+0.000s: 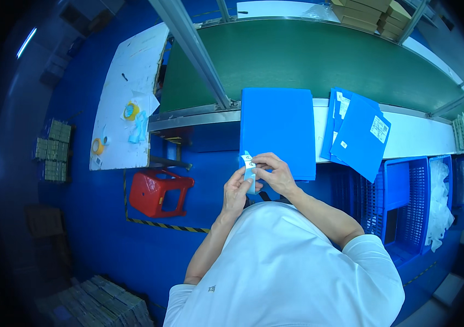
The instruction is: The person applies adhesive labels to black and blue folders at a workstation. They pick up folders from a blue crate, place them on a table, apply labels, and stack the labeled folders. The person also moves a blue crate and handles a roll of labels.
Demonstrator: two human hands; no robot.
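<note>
Close in front of my body, both hands meet at a narrow strip of labels (250,170), pale blue-white with small dark print. My left hand (235,191) is closed on the strip's lower part. From the other side, my right hand (276,173) pinches near its upper end, fingers bent; whether a single label is between those fingertips is too small to tell. Just beyond the hands lies a large flat blue sheet or stack of sheets (278,131), reaching over the near edge of the bench.
Blue folders with white labels (360,131) overlap on the ledge at right, above blue plastic crates (406,201). A green conveyor belt (319,60) runs behind, with a metal post (193,49). At left stand a white table (128,76) with tape rolls and a red stool (158,193).
</note>
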